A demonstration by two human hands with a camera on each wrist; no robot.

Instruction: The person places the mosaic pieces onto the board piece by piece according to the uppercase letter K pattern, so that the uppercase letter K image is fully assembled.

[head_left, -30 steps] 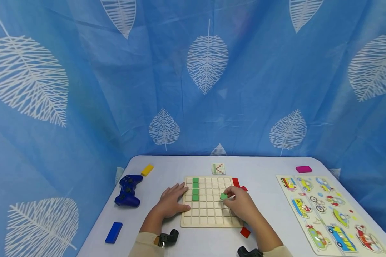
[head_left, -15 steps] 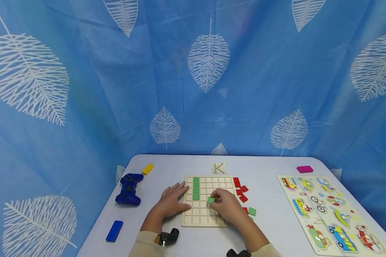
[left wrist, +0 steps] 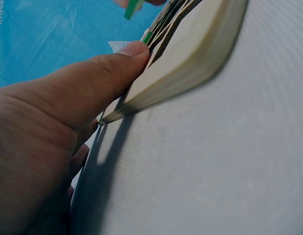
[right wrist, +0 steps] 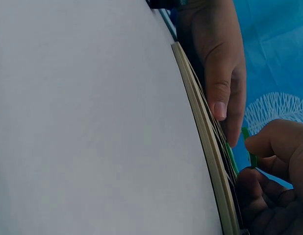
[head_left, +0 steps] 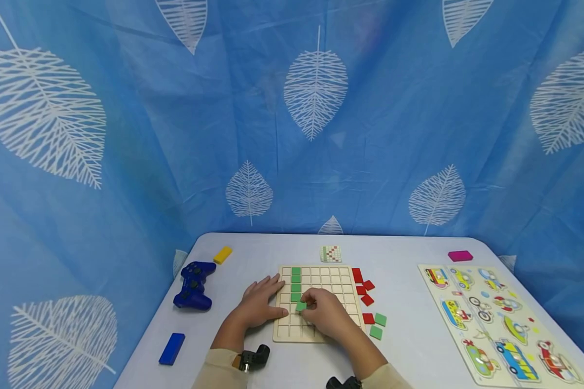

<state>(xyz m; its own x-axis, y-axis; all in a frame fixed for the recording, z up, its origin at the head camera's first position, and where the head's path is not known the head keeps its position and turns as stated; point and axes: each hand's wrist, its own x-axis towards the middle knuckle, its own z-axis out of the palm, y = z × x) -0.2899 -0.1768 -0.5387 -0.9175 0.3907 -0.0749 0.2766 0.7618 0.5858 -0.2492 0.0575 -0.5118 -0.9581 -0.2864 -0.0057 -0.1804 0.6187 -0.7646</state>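
Observation:
A wooden grid board (head_left: 321, 335) lies mid-table, with several green tiles (head_left: 296, 279) in a column near its left side. My right hand (head_left: 325, 312) pinches another green tile (head_left: 300, 306) between thumb and fingers, close over the cell just below that column. In the right wrist view this tile (right wrist: 249, 148) stands on edge above the board. My left hand (head_left: 259, 303) rests flat at the board's left edge, thumb on the rim and fingers spread. The left wrist view shows the left thumb (left wrist: 107, 73) lying over the board's edge (left wrist: 190, 73).
Red tiles (head_left: 357, 275) and two green tiles (head_left: 376, 332) lie right of the board. A small pattern card (head_left: 331, 253) is behind it. A blue game controller (head_left: 193, 286) and blue block (head_left: 172, 348) lie left; a picture puzzle (head_left: 496, 324) and magenta block (head_left: 459, 255) lie right.
My right hand has carried the green tile leftward across the board to the column of green tiles, uncovering tiles on the right. The left hand has stayed in place.

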